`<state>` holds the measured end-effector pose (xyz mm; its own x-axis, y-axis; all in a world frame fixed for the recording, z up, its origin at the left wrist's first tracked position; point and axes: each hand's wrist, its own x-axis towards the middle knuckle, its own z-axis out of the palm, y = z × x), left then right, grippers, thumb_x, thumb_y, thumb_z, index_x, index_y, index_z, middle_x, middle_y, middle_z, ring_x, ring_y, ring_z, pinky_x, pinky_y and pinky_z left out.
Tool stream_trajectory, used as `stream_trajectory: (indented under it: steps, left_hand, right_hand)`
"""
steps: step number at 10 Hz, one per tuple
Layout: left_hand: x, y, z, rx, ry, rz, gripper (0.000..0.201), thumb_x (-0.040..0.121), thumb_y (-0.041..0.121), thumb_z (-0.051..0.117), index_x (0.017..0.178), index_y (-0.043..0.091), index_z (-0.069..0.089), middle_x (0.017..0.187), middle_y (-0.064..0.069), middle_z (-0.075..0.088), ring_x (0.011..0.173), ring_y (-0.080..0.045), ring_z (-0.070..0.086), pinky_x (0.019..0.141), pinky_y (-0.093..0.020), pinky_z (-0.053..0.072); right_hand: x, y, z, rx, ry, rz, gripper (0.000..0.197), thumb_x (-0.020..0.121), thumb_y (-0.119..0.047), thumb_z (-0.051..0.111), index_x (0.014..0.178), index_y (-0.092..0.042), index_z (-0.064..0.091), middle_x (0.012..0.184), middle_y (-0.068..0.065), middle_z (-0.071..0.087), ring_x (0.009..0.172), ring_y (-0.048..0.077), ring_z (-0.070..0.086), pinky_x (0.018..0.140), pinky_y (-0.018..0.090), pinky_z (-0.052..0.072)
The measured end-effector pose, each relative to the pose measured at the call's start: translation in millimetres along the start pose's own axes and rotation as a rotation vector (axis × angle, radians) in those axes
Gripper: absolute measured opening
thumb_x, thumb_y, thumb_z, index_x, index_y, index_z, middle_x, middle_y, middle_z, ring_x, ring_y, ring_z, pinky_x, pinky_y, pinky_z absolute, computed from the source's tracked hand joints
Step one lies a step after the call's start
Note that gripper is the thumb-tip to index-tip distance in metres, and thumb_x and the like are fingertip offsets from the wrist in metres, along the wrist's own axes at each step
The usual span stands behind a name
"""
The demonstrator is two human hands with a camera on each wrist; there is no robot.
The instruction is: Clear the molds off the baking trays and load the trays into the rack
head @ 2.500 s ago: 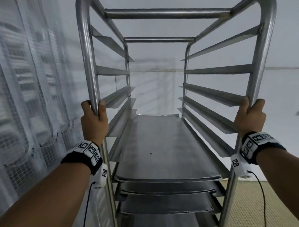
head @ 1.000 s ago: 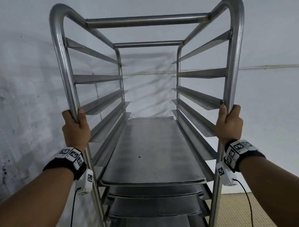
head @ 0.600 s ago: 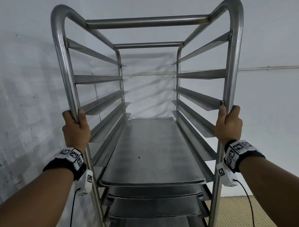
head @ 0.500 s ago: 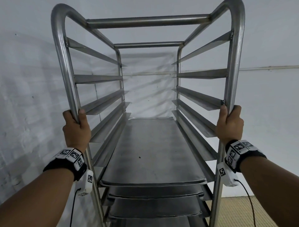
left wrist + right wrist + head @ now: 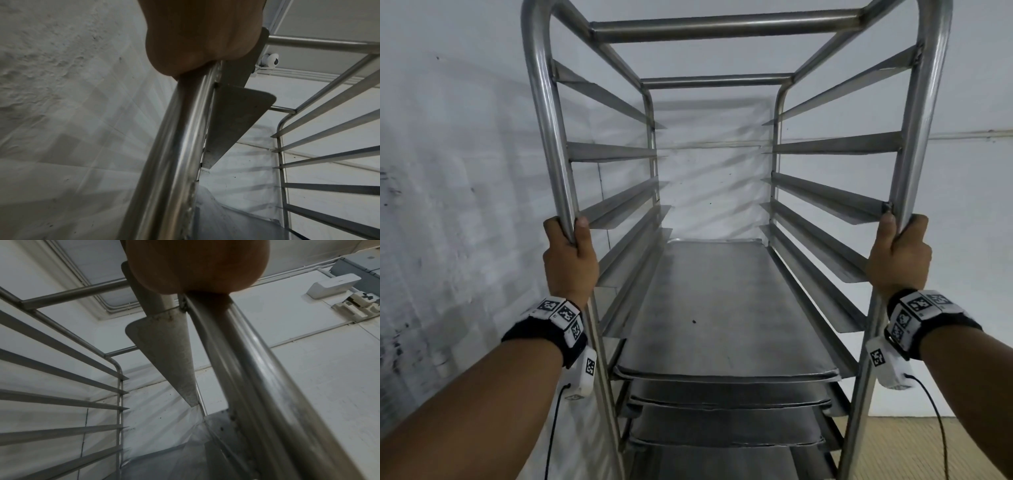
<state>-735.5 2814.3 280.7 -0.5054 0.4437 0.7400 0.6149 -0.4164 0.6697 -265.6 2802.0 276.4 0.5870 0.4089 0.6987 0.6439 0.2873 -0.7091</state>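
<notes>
Tall steel rack (image 5: 722,31) dead ahead, near the far wall (image 5: 465,171), trays (image 5: 722,308) stacked on the lower rails. Left hand (image 5: 570,262) wrapped round the left upright, right hand (image 5: 899,258) round the right. Likely heavy, rigid, slick tubing; best held by both uprights.

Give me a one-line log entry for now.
left hand: grips rack post | right hand: grips rack post | trays: loaded

My fingers curl behind the rack (image 5: 726,29) posts, out of sight. Rack's foot is cut off below; lower trays (image 5: 726,399) show only front edges. Both wrist views blur up close.
</notes>
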Motion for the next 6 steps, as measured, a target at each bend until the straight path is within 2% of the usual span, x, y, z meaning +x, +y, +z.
stream_trajectory:
  steps: [1,2,3,4,5,6]
  left_hand:
    - [1.3,1.8,-4.1,0.022,-0.078,-0.061,0.048,0.101,0.061,0.033,0.117,0.015,0.036,0.066,-0.008,0.056,0.057,-0.031,0.056,0.050,-0.034,0.041]
    - [2.4,7.7,-11.3,0.031,-0.163,-0.152,0.049,0.098,0.067,0.030,0.114,0.021,0.032,0.076,-0.015,0.062,0.069,-0.038,0.062,0.066,-0.048,0.054]
    - [2.0,32.0,-10.1,0.038,-0.206,-0.361,0.055,0.100,0.061,0.031,0.130,0.014,0.029,0.111,-0.019,0.059,0.103,-0.040,0.059,0.085,-0.043,0.045]
    - [-6.6,53.4,0.0,0.185,-0.257,-0.553,0.092,0.094,0.065,0.045,0.155,0.010,0.002,0.153,-0.025,0.028,0.137,-0.042,0.035,0.110,-0.048,0.032]
    - [-23.0,79.6,2.6,0.287,-0.337,-0.582,0.129,0.078,0.070,0.065,0.155,0.014,-0.022,0.162,-0.024,-0.001,0.148,-0.045,0.010,0.119,-0.056,0.016]
    - [-50.7,86.0,10.2,0.231,-0.416,-0.442,0.116,0.079,0.072,0.062,0.157,0.030,-0.013,0.163,-0.018,-0.021,0.150,-0.046,-0.010,0.119,-0.065,0.010]
  right_hand:
    - [-1.7,-4.7,-1.7,-0.010,-0.039,0.024,0.048,0.105,-0.050,0.031,0.114,-0.004,0.036,0.073,0.018,0.052,0.065,0.035,0.047,0.062,0.040,0.035]
    - [-6.7,-11.7,-5.1,-0.049,-0.081,0.092,0.048,0.104,-0.055,0.029,0.112,-0.008,0.034,0.078,0.019,0.053,0.070,0.036,0.047,0.065,0.042,0.037]
    - [-11.3,-25.6,-7.1,-0.062,-0.105,0.203,0.051,0.103,-0.056,0.026,0.117,-0.008,0.034,0.093,0.023,0.057,0.082,0.041,0.052,0.071,0.043,0.035]
    - [-18.3,-39.2,-3.3,-0.030,-0.148,0.344,0.063,0.100,-0.057,0.034,0.137,-0.006,0.030,0.130,0.028,0.051,0.117,0.047,0.051,0.090,0.051,0.039]
    - [-35.0,-55.6,-0.9,-0.134,-0.193,0.367,0.095,0.093,-0.058,0.053,0.157,-0.007,0.005,0.153,0.028,0.027,0.138,0.047,0.032,0.111,0.056,0.028]
    - [-62.3,-57.5,-5.9,-0.150,-0.309,0.307,0.105,0.089,-0.054,0.063,0.159,-0.013,-0.005,0.162,0.029,-0.002,0.149,0.044,0.005,0.121,0.055,0.013]
